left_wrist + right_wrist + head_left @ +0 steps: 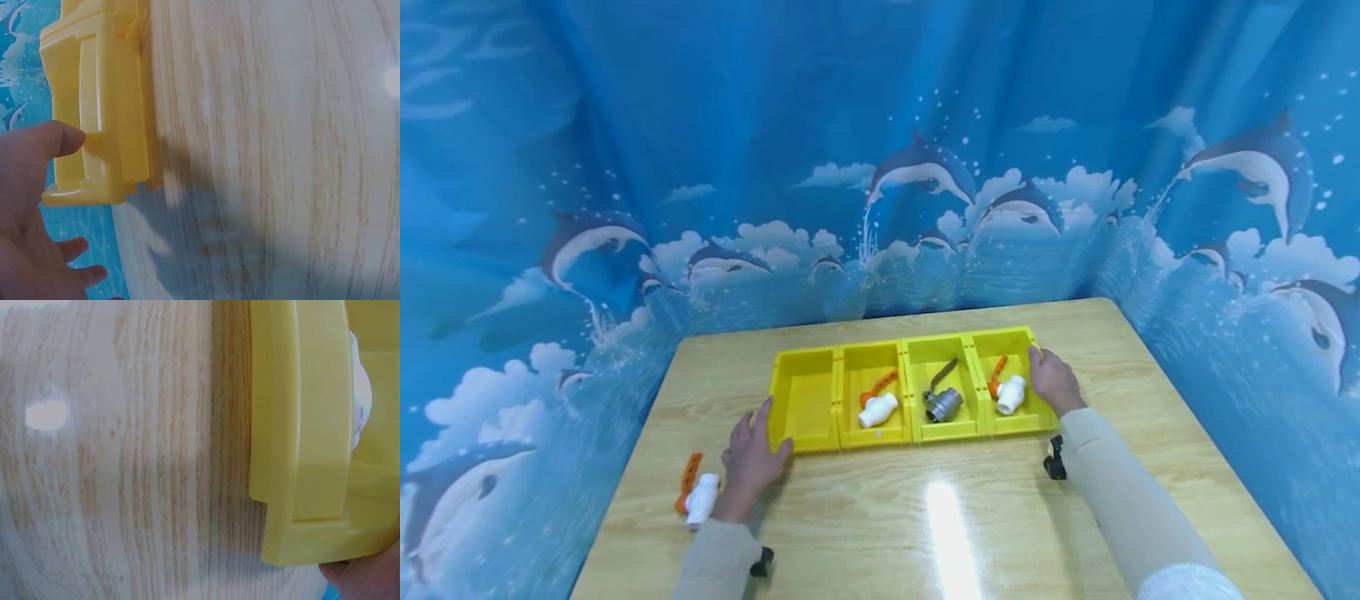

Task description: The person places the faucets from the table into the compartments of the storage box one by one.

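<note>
A row of joined yellow bins (pixel 805 354) sits on the table. My left hand (pixel 752 454) is at its left end, fingers spread along the outer side. In the left wrist view the thumb (pixel 65 139) overlaps the front of the end bin (pixel 109 112). At the other end, my right hand (pixel 1054 382) holds the side rim, fingertips over it. The right wrist view shows only part of that hand (pixel 369 575), by the bin's corner (pixel 281 547). The rightmost bin contains a white ball valve (pixel 1011 395) with an orange handle.
A grey metal ball valve (pixel 943 405) and another white one (pixel 877 410) lie in the middle bins; the leftmost bin holds nothing. Left of my left forearm, a third white valve (pixel 702 500) lies on the wooden table (pixel 865 517). Blue dolphin-print curtains (pixel 775 167) surround the table.
</note>
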`<state>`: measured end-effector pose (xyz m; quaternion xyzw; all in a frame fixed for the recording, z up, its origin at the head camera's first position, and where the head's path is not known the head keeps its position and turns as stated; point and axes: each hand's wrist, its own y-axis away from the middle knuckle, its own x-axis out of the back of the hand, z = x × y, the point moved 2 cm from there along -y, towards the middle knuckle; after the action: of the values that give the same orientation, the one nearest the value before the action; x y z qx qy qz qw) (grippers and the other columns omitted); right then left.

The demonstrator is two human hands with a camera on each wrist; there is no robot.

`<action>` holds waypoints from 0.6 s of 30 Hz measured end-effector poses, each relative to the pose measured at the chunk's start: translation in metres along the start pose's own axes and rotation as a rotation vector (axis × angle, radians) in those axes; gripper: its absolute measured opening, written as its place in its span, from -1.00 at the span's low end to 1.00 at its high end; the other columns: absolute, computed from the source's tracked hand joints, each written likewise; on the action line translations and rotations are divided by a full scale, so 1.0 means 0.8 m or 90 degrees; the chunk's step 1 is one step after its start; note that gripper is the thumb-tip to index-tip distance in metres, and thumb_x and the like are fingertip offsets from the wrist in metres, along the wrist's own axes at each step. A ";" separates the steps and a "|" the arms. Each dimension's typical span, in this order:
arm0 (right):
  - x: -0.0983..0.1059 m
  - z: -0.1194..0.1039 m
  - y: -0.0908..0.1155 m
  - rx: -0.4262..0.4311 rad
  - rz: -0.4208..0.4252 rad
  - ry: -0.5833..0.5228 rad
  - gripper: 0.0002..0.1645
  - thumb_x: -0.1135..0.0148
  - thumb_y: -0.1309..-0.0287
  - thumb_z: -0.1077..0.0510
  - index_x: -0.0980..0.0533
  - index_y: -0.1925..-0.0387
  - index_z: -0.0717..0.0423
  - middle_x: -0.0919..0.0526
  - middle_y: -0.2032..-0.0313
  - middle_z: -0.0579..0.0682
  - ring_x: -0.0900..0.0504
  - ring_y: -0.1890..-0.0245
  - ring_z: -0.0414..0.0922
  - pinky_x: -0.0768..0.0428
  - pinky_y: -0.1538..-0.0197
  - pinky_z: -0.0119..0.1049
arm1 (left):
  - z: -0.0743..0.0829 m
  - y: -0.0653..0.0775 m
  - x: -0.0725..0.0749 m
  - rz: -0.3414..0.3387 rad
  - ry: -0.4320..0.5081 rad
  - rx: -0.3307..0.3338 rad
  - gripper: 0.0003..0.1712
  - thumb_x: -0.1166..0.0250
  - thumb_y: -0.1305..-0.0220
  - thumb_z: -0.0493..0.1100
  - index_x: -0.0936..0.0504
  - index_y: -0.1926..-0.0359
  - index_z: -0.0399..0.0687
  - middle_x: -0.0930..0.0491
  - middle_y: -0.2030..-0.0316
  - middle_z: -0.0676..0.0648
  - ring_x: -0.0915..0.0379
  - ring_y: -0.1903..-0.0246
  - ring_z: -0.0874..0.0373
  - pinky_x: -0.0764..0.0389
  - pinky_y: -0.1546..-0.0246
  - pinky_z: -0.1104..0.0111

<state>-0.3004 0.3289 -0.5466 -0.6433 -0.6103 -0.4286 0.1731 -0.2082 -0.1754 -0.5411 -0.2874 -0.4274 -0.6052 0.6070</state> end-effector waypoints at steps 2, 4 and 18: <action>0.001 0.000 0.001 -0.002 -0.001 0.001 0.01 0.78 -0.39 -0.32 0.02 -0.43 0.44 -0.08 -0.38 0.44 -0.09 -0.35 0.38 -0.10 -0.36 0.21 | -0.001 -0.001 0.002 0.004 -0.010 0.001 -0.03 -0.21 -0.29 0.04 0.17 -0.54 0.16 0.19 -0.44 -0.43 0.26 -0.39 -0.41 0.05 -0.17 -0.43; 0.002 -0.001 0.002 -0.002 -0.001 0.003 0.00 0.78 -0.39 -0.31 0.01 -0.42 0.44 -0.09 -0.38 0.44 -0.09 -0.35 0.38 -0.10 -0.37 0.20 | -0.002 -0.001 0.003 0.008 -0.020 0.004 -0.03 -0.21 -0.28 0.05 0.16 -0.54 0.14 0.20 -0.44 -0.43 0.27 -0.39 -0.42 0.07 -0.18 -0.42; 0.003 -0.001 0.004 0.009 0.008 0.006 -0.04 0.74 -0.42 -0.27 -0.01 -0.42 0.45 -0.12 -0.37 0.45 -0.11 -0.35 0.37 -0.11 -0.36 0.19 | -0.018 0.008 0.017 0.016 -0.039 0.022 -0.14 -0.22 -0.24 0.08 -0.08 -0.47 0.01 0.20 -0.43 -0.43 0.36 -0.39 -0.42 0.27 -0.13 -0.50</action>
<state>-0.2979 0.3290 -0.5430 -0.6438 -0.6085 -0.4263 0.1829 -0.2005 -0.1941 -0.5352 -0.3006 -0.4528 -0.5809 0.6060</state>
